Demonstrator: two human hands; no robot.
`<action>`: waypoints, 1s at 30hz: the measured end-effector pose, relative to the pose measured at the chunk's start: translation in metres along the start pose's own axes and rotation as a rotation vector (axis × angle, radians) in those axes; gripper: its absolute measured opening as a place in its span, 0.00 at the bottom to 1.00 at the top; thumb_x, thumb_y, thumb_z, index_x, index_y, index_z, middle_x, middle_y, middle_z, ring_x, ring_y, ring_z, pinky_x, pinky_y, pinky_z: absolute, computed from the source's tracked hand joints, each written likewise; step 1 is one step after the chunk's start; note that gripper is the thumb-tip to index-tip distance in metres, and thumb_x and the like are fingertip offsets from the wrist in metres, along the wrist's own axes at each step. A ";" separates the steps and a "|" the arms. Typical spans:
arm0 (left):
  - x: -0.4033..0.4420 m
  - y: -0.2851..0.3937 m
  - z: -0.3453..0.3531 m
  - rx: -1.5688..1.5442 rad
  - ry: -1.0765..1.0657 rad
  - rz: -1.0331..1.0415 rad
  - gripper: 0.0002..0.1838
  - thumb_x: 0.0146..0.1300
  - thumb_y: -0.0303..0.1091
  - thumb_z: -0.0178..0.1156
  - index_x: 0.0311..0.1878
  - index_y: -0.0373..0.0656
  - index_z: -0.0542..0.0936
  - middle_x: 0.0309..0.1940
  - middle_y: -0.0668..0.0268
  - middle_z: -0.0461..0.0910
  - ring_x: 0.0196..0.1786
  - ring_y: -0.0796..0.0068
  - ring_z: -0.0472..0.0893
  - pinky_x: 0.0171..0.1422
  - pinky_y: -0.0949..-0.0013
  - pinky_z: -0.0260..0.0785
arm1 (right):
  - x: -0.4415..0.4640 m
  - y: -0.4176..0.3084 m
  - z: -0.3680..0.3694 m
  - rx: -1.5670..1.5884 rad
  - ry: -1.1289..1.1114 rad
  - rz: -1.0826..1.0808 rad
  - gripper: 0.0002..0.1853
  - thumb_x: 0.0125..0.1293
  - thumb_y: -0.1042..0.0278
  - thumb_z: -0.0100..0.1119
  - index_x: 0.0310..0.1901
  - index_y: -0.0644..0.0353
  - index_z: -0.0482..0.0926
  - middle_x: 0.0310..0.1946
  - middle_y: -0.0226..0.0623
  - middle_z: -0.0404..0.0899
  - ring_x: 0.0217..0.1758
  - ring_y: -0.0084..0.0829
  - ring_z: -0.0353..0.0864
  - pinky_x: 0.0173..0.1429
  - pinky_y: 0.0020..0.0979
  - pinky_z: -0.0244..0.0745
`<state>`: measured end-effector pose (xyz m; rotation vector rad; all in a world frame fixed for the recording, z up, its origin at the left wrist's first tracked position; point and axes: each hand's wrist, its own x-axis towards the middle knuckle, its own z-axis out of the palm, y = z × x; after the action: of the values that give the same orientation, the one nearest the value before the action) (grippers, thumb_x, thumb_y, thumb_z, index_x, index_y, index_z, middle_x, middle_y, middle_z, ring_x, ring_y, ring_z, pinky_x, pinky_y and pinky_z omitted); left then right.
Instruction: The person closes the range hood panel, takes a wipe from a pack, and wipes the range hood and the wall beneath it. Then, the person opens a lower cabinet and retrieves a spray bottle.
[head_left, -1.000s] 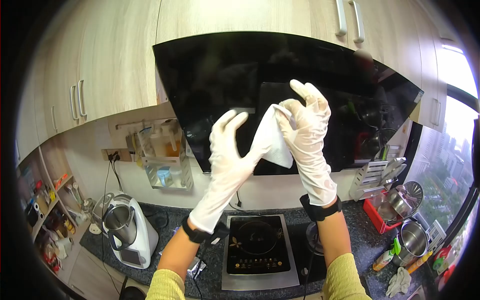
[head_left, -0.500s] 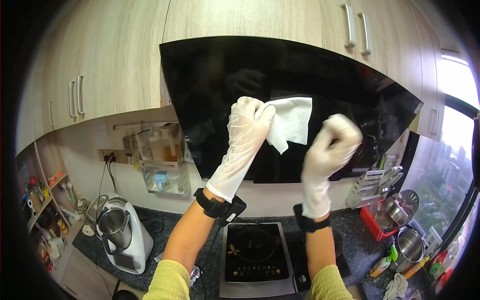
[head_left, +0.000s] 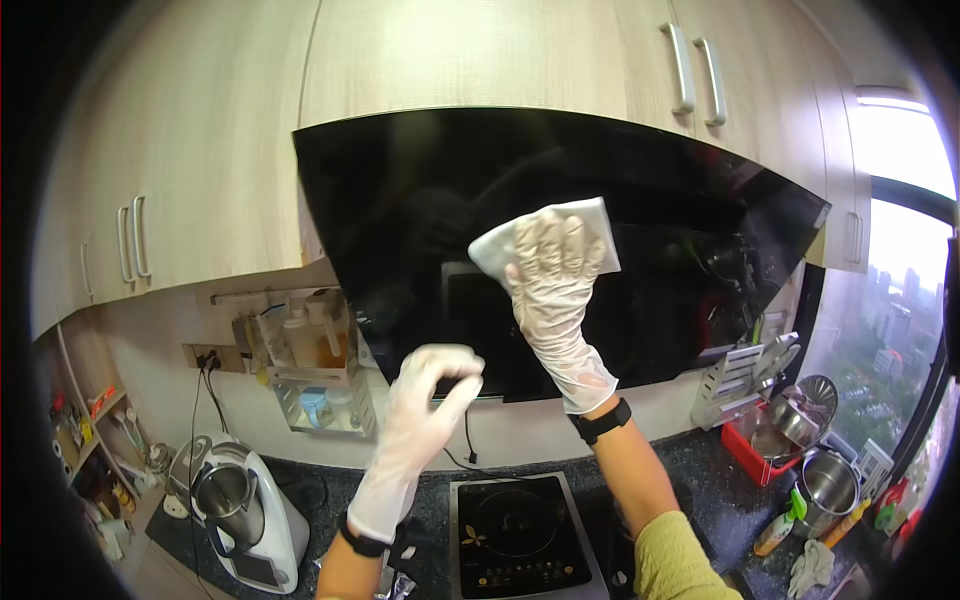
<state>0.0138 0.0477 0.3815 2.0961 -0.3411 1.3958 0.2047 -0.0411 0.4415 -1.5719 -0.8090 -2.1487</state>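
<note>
Across from left hand to right, the cloth (head_left: 495, 247) has changed over: half a second ago it dangled from the left hand (head_left: 428, 395), and now the right hand (head_left: 560, 270) has it against the big black panel (head_left: 680, 240). From where I stand, the cloth sits at about one o'clock from the middle of my view, while the left hand has dropped to seven o'clock.

That right hand lies flat, fingers stretched out and a little apart, pinning the cloth rather than pinching it. The left is loosely curled, thumb and fingertips nearly meeting around a small gap, and I see nothing held there; it's somewhat blurred.

As for progress, I'd say the cloth is spread out and in place, though not perfectly square. It covers only a small patch, and most of the panel lies outside it. How much it has already passed over, I can't tell.

Counting up: one cloth, one panel, two gloves (head_left: 552, 325), two wristbands (head_left: 603, 422). Below, one cooker (head_left: 520, 525) at six o'clock; one white machine (head_left: 280, 545) between seven and eight; one red basket (head_left: 745, 448) near four; one spray bottle (head_left: 773, 535) between four and five. Two long handles (head_left: 680, 75) show near one o'clock, higher than the cloth.
</note>
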 end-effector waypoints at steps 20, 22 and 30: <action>-0.087 -0.036 0.031 -0.259 -0.146 -0.484 0.04 0.60 0.22 0.55 0.33 0.37 0.80 0.38 0.62 0.80 0.47 0.71 0.76 0.56 0.68 0.64 | -0.020 0.116 -0.018 0.018 -0.121 0.024 0.36 0.70 0.43 0.33 0.73 0.56 0.47 0.75 0.45 0.37 0.78 0.50 0.32 0.75 0.55 0.23; -0.090 -0.039 0.034 -0.248 -0.116 -0.537 0.05 0.60 0.25 0.56 0.33 0.37 0.80 0.38 0.62 0.80 0.47 0.72 0.76 0.57 0.68 0.64 | -0.033 0.167 -0.025 -0.046 -0.052 0.025 0.38 0.68 0.46 0.38 0.73 0.63 0.46 0.74 0.55 0.38 0.77 0.56 0.33 0.75 0.57 0.24; -0.070 -0.035 0.055 -0.343 0.042 -0.589 0.23 0.62 0.23 0.54 0.62 0.39 0.69 0.59 0.60 0.72 0.64 0.66 0.70 0.69 0.65 0.58 | -0.064 0.309 -0.033 0.087 0.300 0.307 0.34 0.72 0.58 0.47 0.73 0.63 0.46 0.74 0.52 0.39 0.78 0.47 0.35 0.77 0.42 0.30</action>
<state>0.0437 0.0349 0.2913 1.6902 0.0582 0.9493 0.3824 -0.3040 0.4469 -1.2013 -0.5188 -2.0270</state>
